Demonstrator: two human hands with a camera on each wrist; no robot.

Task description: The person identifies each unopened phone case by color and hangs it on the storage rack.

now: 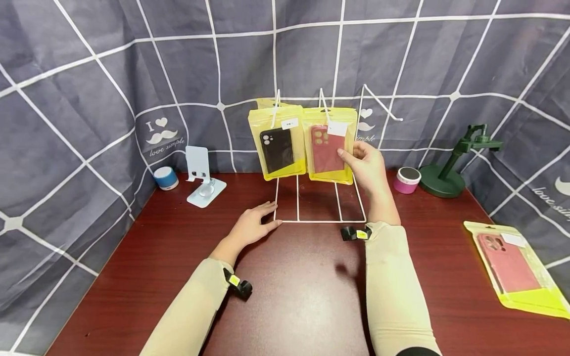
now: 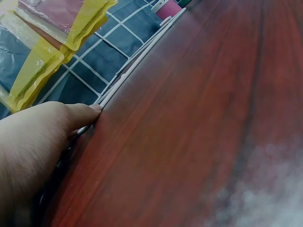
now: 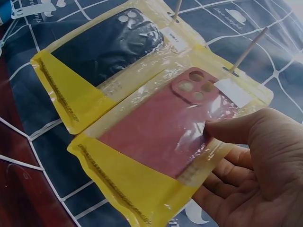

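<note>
A white wire display rack stands on the table, with prongs at its top. On its left prong hangs a yellow-edged bag with a black phone case, another bag's edge showing behind. The middle prong runs through the hole of a bag with a dusky pink phone case. My right hand pinches this bag's right edge, thumb on the front and fingers behind. Low at the rack's front left corner, my left hand rests with fingers extended, its thumb touching the front wire.
The rack's right prong holds no bag. Another bagged pink phone case lies at the table's right. Behind are a blue round speaker, a pale blue phone stand, a pink round speaker and a dark green stand. Grey gridded cloth hangs around.
</note>
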